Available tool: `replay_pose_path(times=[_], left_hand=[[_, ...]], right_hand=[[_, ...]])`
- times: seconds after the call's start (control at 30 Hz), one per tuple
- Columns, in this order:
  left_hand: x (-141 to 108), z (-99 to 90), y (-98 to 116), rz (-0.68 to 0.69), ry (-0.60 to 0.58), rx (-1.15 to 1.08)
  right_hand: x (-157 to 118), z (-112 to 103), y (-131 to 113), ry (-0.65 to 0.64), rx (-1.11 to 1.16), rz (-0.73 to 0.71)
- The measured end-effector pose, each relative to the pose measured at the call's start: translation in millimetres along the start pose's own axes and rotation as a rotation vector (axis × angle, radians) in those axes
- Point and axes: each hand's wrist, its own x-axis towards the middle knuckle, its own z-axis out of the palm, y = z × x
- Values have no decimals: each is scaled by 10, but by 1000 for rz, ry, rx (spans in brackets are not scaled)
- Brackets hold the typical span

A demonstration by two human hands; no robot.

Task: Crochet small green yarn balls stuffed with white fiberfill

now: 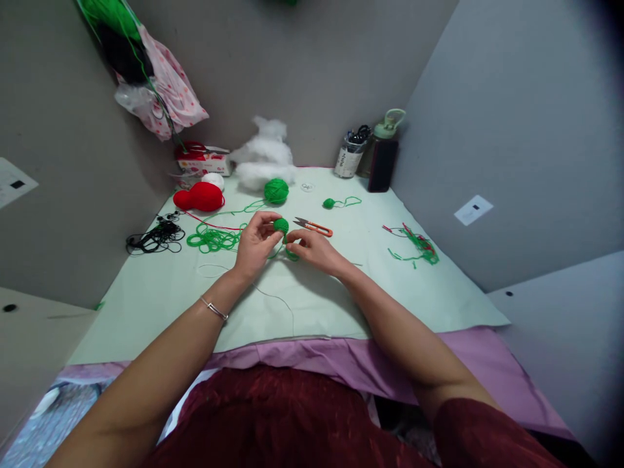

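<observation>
My left hand [256, 242] is closed around a small round green crocheted piece [281, 225], held a little above the table. Just right of it, my right hand [316, 251] is pinched at the green yarn [291, 255] below the piece. Whether a hook or needle sits between those fingertips is too small to tell. Behind my right hand lies a pair of orange-handled thread snips [319, 229]. Loose green yarn [214, 238] is heaped to the left of my left hand, and a green yarn ball [276, 191] rests farther back.
At the back are white stuffing [263, 156], a red stuffed piece [199, 197], a small green piece [329, 203], a pen holder [349, 156] and a bottle [385, 130] behind a phone [383, 165]. Black cord [156, 235] lies left; yarn scraps [422, 247] lie right. Grey panels enclose the table.
</observation>
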Motion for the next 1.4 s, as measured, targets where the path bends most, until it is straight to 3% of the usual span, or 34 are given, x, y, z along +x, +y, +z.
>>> replay_pose_path(times=[0.17, 0.33, 0.53, 0.73, 1.03, 1.4], left_hand=[[-9, -14, -14, -17, -22, 74], [-35, 5, -57, -42, -99, 77], [-35, 11, -94, -84, -108, 38], [-57, 42, -118, -80, -106, -10], [-61, 50, -133, -45, -93, -1], [-90, 53, -164, -106, -76, 115]], right_hand=[[13, -35, -8, 160, -6, -50], [32, 8, -28, 147, 188, -99], [46, 32, 20, 114, 501, 2], [44, 49, 11, 112, 513, 11], [74, 5, 12, 165, 318, -36], [7, 80, 43, 273, -226, -177]])
